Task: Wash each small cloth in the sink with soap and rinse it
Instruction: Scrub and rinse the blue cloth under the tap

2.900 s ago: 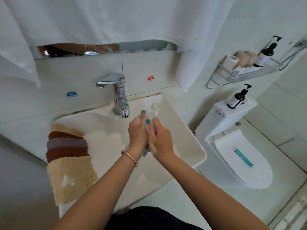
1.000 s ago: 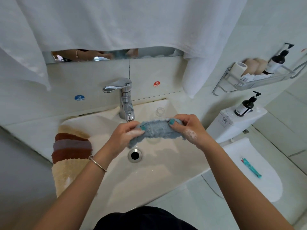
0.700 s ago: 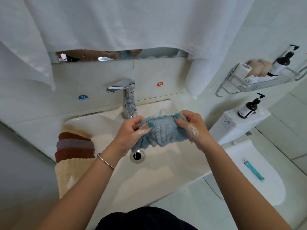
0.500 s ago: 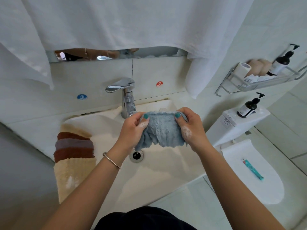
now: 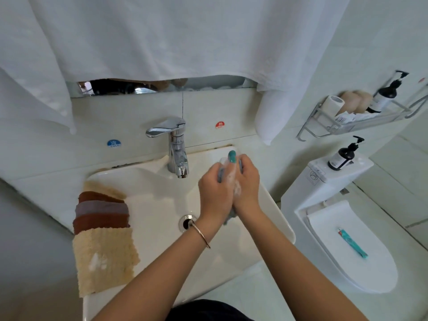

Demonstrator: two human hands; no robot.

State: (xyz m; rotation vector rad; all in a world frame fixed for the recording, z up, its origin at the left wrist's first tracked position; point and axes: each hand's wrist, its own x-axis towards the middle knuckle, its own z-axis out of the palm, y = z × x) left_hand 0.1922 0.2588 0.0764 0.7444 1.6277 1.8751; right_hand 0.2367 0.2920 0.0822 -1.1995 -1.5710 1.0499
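Both hands are pressed together over the sink (image 5: 273, 205), palm to palm, with a small blue cloth (image 5: 221, 176) squashed between them. The left hand (image 5: 214, 193) and the right hand (image 5: 249, 184) are curled closed around it, so only little bits of blue peek out — some near the fingertips and a bit hanging down by the wrists. White soap foam (image 5: 236, 187) sits where the hands meet.

The cloth looks soft, light and floppy. Wet and soapy like this, it is probably slippery, so it is best held bunched up in the whole palm, not pinched by one corner. It will not break, so a hard squeeze should be fine.

Just to the left is the tap (image 5: 177, 156). No water can be seen coming out of it, so the rinse looks not yet started. The drain (image 5: 186, 223) is open below the left wrist.

On the left rim of the sink lies a pile of other small cloths (image 5: 102, 218) — brown, grey and a fluffy yellow one with a dab of foam on it.
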